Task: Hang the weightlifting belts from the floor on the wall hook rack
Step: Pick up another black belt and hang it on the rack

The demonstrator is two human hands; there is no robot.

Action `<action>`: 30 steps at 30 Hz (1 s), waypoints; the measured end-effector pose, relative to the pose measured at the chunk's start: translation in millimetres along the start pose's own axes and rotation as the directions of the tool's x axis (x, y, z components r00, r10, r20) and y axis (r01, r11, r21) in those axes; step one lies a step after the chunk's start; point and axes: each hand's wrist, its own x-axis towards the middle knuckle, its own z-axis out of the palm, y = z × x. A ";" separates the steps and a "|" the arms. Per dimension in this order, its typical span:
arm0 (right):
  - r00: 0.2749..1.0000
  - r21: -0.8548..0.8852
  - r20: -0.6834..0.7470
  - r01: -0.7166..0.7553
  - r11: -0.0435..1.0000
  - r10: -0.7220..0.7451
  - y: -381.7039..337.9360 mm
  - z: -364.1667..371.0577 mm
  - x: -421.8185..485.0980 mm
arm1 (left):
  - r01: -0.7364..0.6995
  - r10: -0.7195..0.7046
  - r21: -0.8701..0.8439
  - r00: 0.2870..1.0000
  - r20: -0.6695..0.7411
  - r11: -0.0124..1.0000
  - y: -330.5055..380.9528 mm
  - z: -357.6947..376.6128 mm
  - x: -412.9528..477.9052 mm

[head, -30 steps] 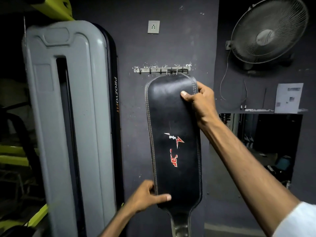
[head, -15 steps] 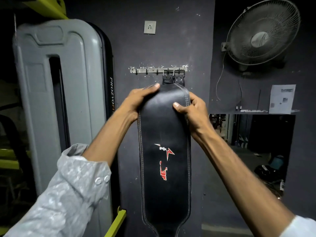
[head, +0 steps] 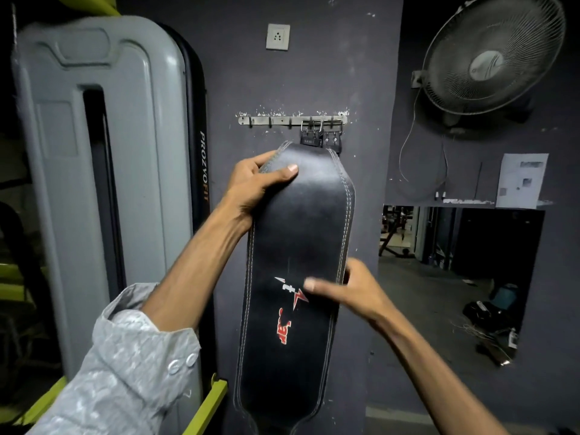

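Left hand: clenched on upper left edge of black belt, thumb across its face. Belt: hanging from wall hook rack. Right hand: blurred, loosely open, fingers at belt's right edge; grasp cannot be told.

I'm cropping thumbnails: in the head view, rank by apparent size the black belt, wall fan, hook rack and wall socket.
1. black belt, though nearest the camera
2. wall fan
3. hook rack
4. wall socket

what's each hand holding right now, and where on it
The left hand grips the black belt at its upper left edge. The blurred right hand is at its right edge; grip unclear.
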 end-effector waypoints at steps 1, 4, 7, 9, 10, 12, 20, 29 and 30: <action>0.999 0.080 -0.032 0.021 0.997 -0.019 -14.5 -6.4 10.8 | -0.005 0.005 -0.008 1.000 0.017 1.000 -3.4 -1.7 -0.3; 1.000 0.361 -0.026 0.016 0.933 -0.008 -61.8 -23.7 52.7 | -0.015 0.017 -0.024 0.997 0.071 1.000 -8.6 -6.8 -5.6; 0.995 0.417 -0.025 -0.076 0.906 0.095 -102.5 -29.6 90.1 | -0.050 0.048 0.014 0.992 0.120 0.999 -16.9 -11.6 -13.0; 0.988 0.348 -0.123 -0.050 0.936 0.098 -111.4 -27.9 104.9 | -0.038 0.036 0.017 0.992 0.123 0.999 -23.2 -16.4 -16.5; 0.985 0.299 -0.162 -0.015 0.954 0.066 -110.5 -25.1 108.1 | -0.011 0.011 0.005 0.992 0.122 1.000 -22.8 -16.9 -18.2; 0.983 0.260 -0.182 0.053 0.964 -0.005 -105.7 -15.3 105.4 | 0.085 -0.082 -0.026 0.990 0.113 0.996 -19.4 -17.9 -14.6; 0.957 0.095 -0.135 0.269 0.958 -0.256 -62.2 -10.7 87.0 | 0.128 -0.117 0.084 0.985 -0.125 0.988 1.4 13.1 32.8; 0.995 0.375 -0.079 -0.023 0.927 0.057 -82.3 -68.4 126.9 | -0.044 0.039 0.244 0.999 0.023 0.969 -51.9 50.4 15.6; 0.989 0.371 -0.139 -0.001 0.929 0.057 -84.6 -72.9 135.5 | -0.041 0.030 0.259 0.999 0.045 0.965 -59.5 54.1 13.4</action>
